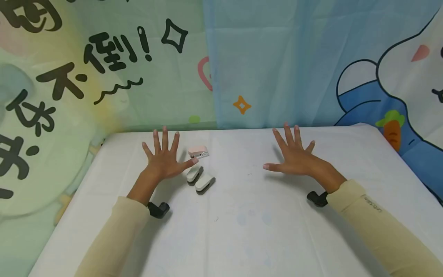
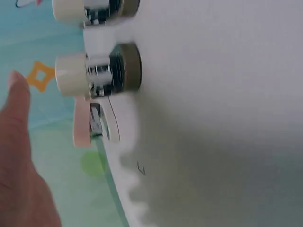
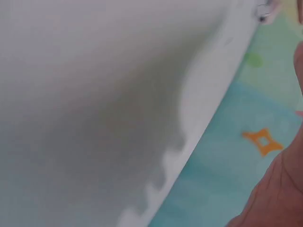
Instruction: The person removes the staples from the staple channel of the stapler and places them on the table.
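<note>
Both hands are spread above the table with fingers straight and hold nothing. The left hand [image 1: 164,159] is nearest to three small staplers, its thumb overlapping the gap between them in the head view. Behind that thumb is a pink stapler [image 1: 197,150] with a white lower part. Two white staplers with dark grey bases, one [image 1: 194,174] by the thumb and another [image 1: 205,183] to its right, lie side by side. Metal parts show inside the white stapler [image 2: 97,74] in the left wrist view. The right hand [image 1: 295,159] is well to the right of the staplers.
A white cloth covers the table [image 1: 242,231]. Behind its far edge hangs a printed curtain [image 1: 263,65] with writing, stars and a cartoon animal. Each wrist wears a black camera mount, such as the left mount [image 1: 158,210].
</note>
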`<move>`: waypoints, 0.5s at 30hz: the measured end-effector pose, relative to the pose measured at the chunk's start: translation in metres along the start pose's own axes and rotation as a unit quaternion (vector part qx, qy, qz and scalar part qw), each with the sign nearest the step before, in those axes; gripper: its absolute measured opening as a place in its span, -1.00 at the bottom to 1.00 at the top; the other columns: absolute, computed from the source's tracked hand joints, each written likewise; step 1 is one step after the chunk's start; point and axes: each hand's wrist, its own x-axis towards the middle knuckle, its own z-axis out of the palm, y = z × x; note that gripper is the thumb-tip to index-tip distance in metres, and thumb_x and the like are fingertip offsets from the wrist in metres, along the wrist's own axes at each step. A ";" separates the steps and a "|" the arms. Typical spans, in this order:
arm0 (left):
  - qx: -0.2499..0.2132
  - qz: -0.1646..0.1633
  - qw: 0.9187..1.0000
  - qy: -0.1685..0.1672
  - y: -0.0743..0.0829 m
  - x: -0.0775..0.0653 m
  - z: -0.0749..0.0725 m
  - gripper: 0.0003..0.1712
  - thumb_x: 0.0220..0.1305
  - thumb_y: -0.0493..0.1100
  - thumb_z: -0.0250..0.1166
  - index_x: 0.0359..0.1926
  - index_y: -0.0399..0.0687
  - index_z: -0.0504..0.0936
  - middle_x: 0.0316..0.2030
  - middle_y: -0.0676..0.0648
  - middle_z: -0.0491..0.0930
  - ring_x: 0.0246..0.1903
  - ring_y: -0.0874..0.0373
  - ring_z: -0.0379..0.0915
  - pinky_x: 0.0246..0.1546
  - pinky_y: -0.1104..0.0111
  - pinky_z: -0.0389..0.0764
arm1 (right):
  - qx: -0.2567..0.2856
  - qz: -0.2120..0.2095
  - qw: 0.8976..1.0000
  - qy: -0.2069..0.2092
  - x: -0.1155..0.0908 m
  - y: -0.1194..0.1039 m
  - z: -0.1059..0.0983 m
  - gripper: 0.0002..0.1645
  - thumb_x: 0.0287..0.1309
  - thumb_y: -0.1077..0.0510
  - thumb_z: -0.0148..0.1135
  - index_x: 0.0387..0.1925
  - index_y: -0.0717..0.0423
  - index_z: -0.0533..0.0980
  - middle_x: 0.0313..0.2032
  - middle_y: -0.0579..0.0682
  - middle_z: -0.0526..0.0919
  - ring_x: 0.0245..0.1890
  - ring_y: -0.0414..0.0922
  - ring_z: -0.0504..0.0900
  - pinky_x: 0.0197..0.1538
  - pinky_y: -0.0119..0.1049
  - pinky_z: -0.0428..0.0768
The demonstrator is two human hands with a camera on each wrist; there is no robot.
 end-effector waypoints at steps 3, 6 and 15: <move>0.005 0.029 0.999 0.020 0.004 -0.003 -0.003 0.35 -0.05 0.77 -0.19 0.54 0.11 -0.35 0.46 -0.19 -0.69 0.34 -0.14 -0.96 0.12 -0.30 -0.68 | 0.046 -0.027 0.999 -0.010 0.004 -0.014 0.000 0.42 0.02 -0.55 0.14 0.51 -0.06 -0.48 0.42 0.12 -0.73 0.35 0.18 -0.76 0.00 0.64 -0.37; -0.007 0.055 0.998 0.037 0.009 -0.008 -0.003 0.37 -0.08 0.76 -0.09 0.55 0.13 -0.33 0.47 -0.20 -0.63 0.38 -0.14 -0.88 0.16 -0.29 -0.64 | 0.066 -0.063 0.996 -0.017 0.009 -0.029 -0.001 0.41 0.01 -0.54 0.18 0.52 -0.11 -0.45 0.44 0.10 -0.68 0.38 0.18 -0.71 0.04 0.62 -0.34; -0.132 0.142 0.976 0.097 0.028 -0.030 0.003 0.21 -0.03 0.52 0.29 0.45 -0.08 0.11 0.34 -0.26 0.09 0.35 -0.18 -0.07 0.26 -0.13 0.00 | 0.062 -0.187 0.978 -0.069 0.027 -0.065 0.011 0.08 0.07 -0.36 0.31 0.48 0.01 0.14 0.49 0.17 -0.08 0.47 0.20 -0.31 0.32 0.32 -0.16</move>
